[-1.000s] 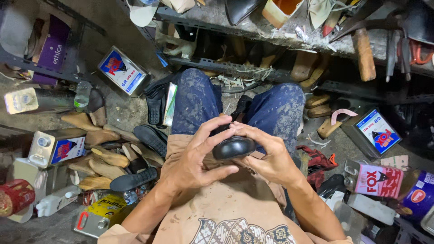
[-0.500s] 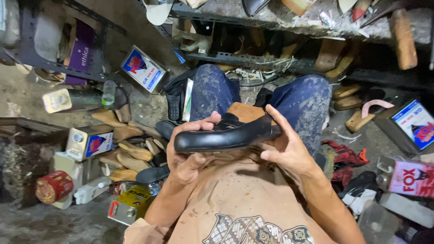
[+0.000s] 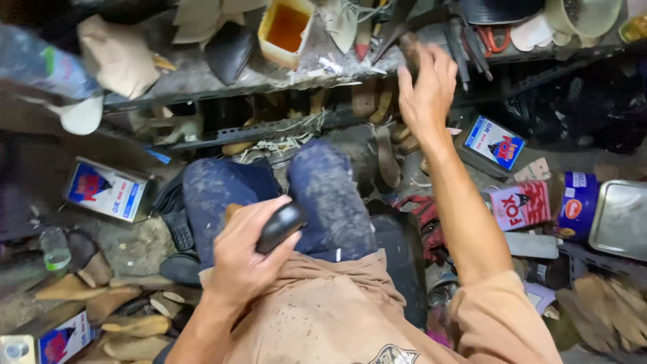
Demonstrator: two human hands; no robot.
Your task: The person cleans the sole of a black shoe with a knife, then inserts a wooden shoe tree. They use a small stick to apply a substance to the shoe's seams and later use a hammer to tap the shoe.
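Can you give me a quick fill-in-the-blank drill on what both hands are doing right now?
1. The left hand holds a black ____ over the lap.
2. The right hand reaches up to the cluttered ____, among the tools there.
3. On the shelf, to the left of the right hand, stands an open yellow container filled with ____ liquid.
4. The person's legs are covered in dusty blue ____.

Missing words: shoe; shelf; orange; jeans
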